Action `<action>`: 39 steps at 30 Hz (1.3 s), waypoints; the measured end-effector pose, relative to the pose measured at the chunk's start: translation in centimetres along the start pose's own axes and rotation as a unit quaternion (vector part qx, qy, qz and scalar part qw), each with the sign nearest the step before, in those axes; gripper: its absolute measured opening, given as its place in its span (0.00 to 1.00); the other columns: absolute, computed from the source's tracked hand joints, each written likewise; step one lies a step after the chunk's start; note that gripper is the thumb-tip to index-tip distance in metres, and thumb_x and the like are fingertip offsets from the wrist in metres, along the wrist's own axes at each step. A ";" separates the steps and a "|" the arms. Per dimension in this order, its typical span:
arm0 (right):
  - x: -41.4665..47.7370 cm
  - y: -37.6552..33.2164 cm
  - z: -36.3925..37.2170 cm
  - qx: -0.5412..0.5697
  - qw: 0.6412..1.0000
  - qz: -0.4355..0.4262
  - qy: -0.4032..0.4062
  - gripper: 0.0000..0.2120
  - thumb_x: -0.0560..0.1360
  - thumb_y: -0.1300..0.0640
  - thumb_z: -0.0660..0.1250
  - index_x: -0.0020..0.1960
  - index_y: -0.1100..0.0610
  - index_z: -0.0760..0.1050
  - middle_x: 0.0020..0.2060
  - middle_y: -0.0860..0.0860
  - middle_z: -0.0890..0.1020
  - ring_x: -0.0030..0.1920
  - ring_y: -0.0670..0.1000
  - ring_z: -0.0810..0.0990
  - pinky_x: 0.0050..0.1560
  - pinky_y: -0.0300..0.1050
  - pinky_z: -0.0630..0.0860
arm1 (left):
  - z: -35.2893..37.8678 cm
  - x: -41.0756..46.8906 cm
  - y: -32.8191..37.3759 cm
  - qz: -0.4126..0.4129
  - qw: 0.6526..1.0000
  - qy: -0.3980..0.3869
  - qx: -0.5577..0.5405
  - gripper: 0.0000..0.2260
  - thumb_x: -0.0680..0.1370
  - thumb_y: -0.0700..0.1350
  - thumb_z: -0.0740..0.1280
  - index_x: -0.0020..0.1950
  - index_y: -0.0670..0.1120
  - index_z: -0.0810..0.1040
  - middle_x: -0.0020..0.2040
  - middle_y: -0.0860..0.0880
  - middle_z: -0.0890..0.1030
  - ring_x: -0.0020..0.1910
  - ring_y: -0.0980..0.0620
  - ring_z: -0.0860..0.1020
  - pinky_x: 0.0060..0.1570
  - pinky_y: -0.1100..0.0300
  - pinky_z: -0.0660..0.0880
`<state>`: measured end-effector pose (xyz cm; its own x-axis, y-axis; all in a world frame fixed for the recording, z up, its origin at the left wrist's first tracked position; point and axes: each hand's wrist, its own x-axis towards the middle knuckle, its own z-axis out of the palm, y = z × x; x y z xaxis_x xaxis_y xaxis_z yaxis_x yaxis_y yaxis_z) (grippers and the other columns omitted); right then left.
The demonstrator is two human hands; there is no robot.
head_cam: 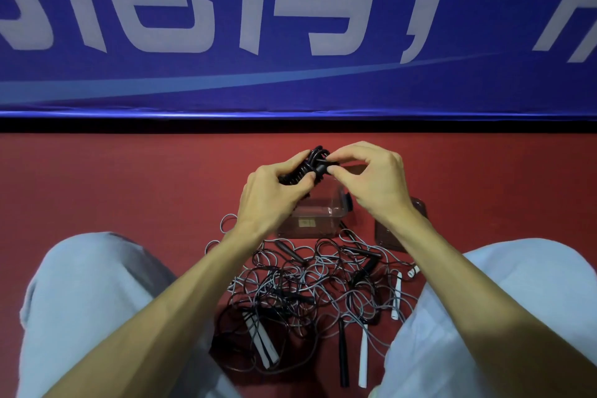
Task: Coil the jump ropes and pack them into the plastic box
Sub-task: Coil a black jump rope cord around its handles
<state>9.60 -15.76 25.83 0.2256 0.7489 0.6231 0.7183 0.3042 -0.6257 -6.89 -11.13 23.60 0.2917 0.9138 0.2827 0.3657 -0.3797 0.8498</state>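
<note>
A black jump rope [307,168], wound into a tight bundle around its handles, is held in the air above the clear plastic box [311,220]. My left hand [274,194] grips the bundle from the left. My right hand [371,178] pinches the rope's end at the bundle's right side. The box stands open on the red floor just below my hands. Closer to me lies a tangled pile of black and grey jump ropes [310,287] with black and white handles.
The box's lid [392,233] lies flat to the right of the box, partly behind my right forearm. My knees in light grey trousers [93,294] flank the pile on both sides. A blue and red banner wall [290,81] rises beyond the floor.
</note>
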 end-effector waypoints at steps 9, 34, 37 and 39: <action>-0.6 -0.6 0.7 0.027 1.000 -0.006 0.013 0.07 0.64 0.66 0.79 0.39 0.58 0.85 0.34 0.50 0.83 0.35 0.42 0.80 0.37 0.25 0.70 | -0.3 -0.4 0.3 0.059 0.994 0.032 0.089 0.20 0.72 0.58 0.69 0.64 0.65 0.77 0.39 0.52 0.81 0.37 0.51 0.80 0.40 0.53 0.78; 0.3 -0.2 -0.6 -0.075 0.955 0.221 -0.182 0.02 0.72 0.57 0.74 0.42 0.52 0.84 0.38 0.46 0.83 0.40 0.44 0.78 0.38 0.36 0.68 | -0.4 -0.7 0.3 0.136 0.925 -0.104 0.340 0.22 0.74 0.57 0.67 0.68 0.66 0.72 0.47 0.51 0.81 0.46 0.48 0.80 0.44 0.56 0.73; 0.3 -0.4 -0.5 -0.126 0.960 0.186 -0.168 0.05 0.77 0.59 0.68 0.45 0.55 0.83 0.43 0.48 0.80 0.45 0.46 0.75 0.43 0.34 0.65 | -0.5 -0.5 0.1 0.088 0.942 -0.133 0.296 0.21 0.74 0.55 0.69 0.67 0.63 0.74 0.51 0.51 0.83 0.48 0.48 0.81 0.46 0.54 0.77; 0.5 -0.4 -0.4 -0.100 0.969 0.182 -0.131 0.07 0.79 0.61 0.65 0.44 0.55 0.79 0.47 0.50 0.81 0.48 0.48 0.78 0.47 0.36 0.67 | -0.7 -0.3 0.1 0.053 0.960 -0.142 0.235 0.21 0.74 0.54 0.70 0.67 0.62 0.74 0.53 0.54 0.84 0.44 0.50 0.82 0.45 0.53 0.79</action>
<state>9.70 -15.71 26.54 0.3323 0.9171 0.2202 0.7415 -0.1097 -0.6619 -7.55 -11.29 23.87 0.5544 0.8151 0.1678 0.6596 -0.5534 0.5086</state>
